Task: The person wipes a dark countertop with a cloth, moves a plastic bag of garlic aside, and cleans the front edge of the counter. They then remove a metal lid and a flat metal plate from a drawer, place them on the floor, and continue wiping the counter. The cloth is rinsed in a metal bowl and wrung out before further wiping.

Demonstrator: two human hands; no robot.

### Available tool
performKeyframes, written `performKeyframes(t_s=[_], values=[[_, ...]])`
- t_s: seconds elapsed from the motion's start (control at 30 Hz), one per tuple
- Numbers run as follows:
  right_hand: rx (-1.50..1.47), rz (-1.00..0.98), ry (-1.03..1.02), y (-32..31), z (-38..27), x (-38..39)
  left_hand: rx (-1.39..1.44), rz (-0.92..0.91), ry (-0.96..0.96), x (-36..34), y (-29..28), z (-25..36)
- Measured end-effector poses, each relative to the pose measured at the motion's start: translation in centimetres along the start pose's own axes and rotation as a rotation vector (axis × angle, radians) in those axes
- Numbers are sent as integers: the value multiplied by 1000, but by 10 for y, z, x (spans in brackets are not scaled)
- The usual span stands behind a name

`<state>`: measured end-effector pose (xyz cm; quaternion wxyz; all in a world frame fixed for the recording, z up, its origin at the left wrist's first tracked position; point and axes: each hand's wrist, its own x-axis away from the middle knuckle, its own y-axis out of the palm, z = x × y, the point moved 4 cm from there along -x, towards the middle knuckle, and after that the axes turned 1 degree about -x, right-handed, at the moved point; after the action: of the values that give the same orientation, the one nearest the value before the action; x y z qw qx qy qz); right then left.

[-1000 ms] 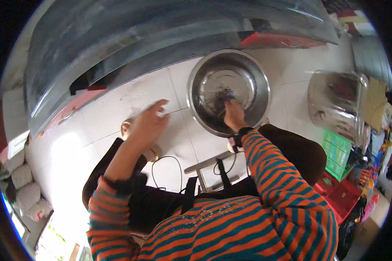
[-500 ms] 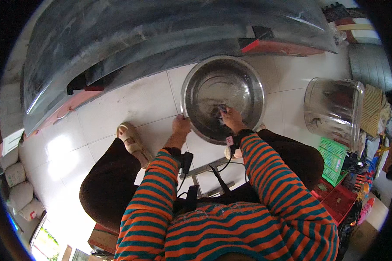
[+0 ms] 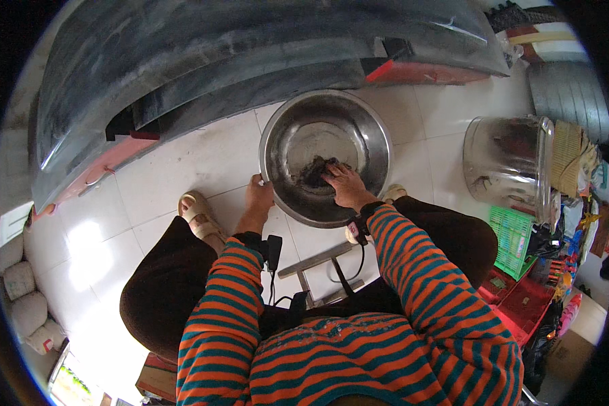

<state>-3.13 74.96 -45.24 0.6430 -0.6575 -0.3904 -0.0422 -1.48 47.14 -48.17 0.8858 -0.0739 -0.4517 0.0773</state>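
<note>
A wide, shiny metal basin (image 3: 379, 132) stands on the floor in front of me, with a shallow wet film in its bottom. Inside it lies a dark, wet, matted clump (image 3: 311, 174) whose kind I cannot make out. My right hand (image 3: 345, 186) reaches over the near rim, and its outstretched, spread fingers press on the clump. At the basin's left side, my left hand (image 3: 258, 196) has its fingers closed on the rim.
A dark stone-topped counter (image 3: 216, 54) with red fronts runs along the far side. To the right stand a clear plastic bin (image 3: 507, 162), a green basket (image 3: 509, 233) and a red crate (image 3: 524, 304). Pale tiles (image 3: 176, 159) cover the floor. White sacks (image 3: 24, 291) sit at far left.
My right hand has gone from a closed grip on the dark clump to spread fingers over it. The basin and my left hand at its rim appear shifted left in view.
</note>
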Motion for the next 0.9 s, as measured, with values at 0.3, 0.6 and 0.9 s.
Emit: performKeyframes(t_s=[0.3,0.6,0.9], values=[[-390,125,454,30,58,-5,121,-133,-140,5,13,13],[-503,431,721,-4,132,15,-111,-166,-73,9,79,46],[-977,586,1028,6,215,44,73,-469,-200,37,170,55]])
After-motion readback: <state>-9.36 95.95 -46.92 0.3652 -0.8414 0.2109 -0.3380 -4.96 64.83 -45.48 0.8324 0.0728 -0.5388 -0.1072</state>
